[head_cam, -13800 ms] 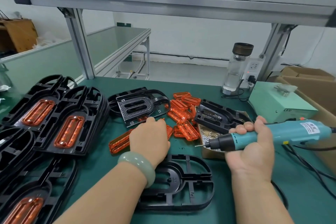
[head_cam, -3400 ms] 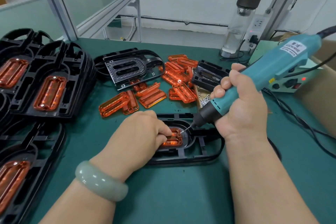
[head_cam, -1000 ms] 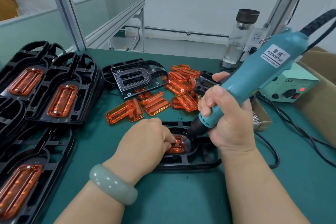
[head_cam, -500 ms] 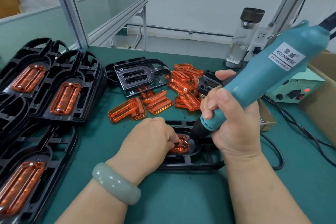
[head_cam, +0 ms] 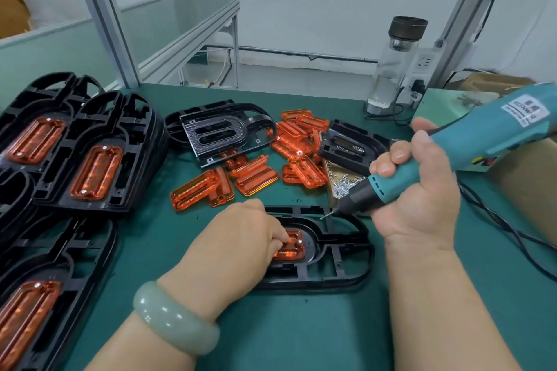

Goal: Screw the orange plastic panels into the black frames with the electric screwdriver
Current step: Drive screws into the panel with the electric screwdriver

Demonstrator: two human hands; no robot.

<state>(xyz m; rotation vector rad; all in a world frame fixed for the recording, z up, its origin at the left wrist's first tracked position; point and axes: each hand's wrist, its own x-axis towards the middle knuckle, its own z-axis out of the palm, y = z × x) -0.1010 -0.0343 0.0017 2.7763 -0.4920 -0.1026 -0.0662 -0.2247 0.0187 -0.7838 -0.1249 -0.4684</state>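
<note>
Your left hand [head_cam: 238, 238] holds the orange panel [head_cam: 293, 247] with curled fingers at centre frame; your right hand [head_cam: 422, 190] grips the screwdriver [head_cam: 470, 141], tip hovering just upper right of the panel.

Bare mat [head_cam: 301, 334] in front; orange panels [head_cam: 256, 176] behind, frame stacks [head_cam: 96, 153] left.
</note>
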